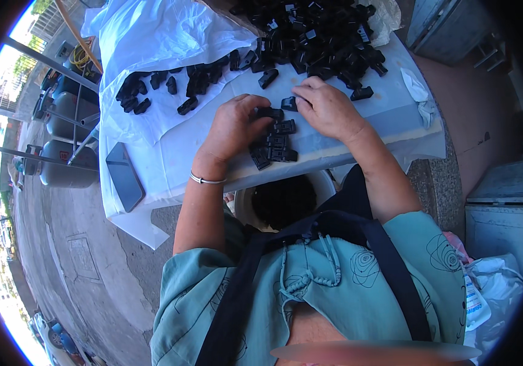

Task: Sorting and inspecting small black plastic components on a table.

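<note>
My right hand (pixel 330 111) pinches a small black plastic part (pixel 289 104) between thumb and fingertips. Close beside it, my left hand (pixel 232 125) has its thumb and fingers closed on another black plastic part (pixel 269 113), its underside hidden by the fingers. Between my hands and the table's near edge lies a cluster of similar black parts (pixel 278 141), some touching. A large heap of them (pixel 313 36) covers the far middle of the table. More black parts (pixel 198 79) are scattered at the far left on a white plastic sheet (pixel 164 36).
The white-covered table (pixel 182 165) carries a dark flat phone-like slab (pixel 125 175) at its left and crumpled white material (pixel 419 91) at its right. Below its near edge stands a pale bucket (pixel 242 200) with dark contents. Grey tanks (pixel 69 165) stand left; a plastic bag (pixel 499 280) lies right.
</note>
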Demonstrator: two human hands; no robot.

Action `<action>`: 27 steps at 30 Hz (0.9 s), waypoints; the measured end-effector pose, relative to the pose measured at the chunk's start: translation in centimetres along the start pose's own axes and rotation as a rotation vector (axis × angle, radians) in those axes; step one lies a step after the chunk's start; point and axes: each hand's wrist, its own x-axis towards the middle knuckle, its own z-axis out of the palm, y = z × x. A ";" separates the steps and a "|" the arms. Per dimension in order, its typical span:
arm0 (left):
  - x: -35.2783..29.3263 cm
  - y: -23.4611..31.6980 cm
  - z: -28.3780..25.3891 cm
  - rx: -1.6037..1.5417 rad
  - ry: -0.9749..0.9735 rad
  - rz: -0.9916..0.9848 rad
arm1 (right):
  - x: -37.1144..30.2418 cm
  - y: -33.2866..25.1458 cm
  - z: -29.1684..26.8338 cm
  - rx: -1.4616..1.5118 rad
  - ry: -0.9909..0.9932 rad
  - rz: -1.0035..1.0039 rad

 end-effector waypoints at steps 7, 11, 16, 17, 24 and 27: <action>-0.2 0.0 0.2 -0.027 0.058 -0.025 | 0.0 -0.6 -0.2 0.173 0.105 -0.083; 0.0 0.1 0.4 -0.039 0.050 -0.052 | 0.2 -1.6 2.7 0.199 0.141 -0.277; -0.2 -0.3 0.4 -0.020 0.043 -0.093 | -0.2 -2.5 2.7 0.024 0.145 -0.312; -0.3 -0.4 0.4 0.022 0.055 -0.055 | -0.4 -2.8 2.8 -0.002 0.131 -0.285; 0.1 0.1 -1.2 -0.071 0.040 0.001 | -1.1 -2.7 3.4 -0.177 0.120 -0.241; 0.8 -0.1 -1.9 -0.167 0.114 -0.128 | -1.1 -3.0 3.7 -0.201 0.118 -0.246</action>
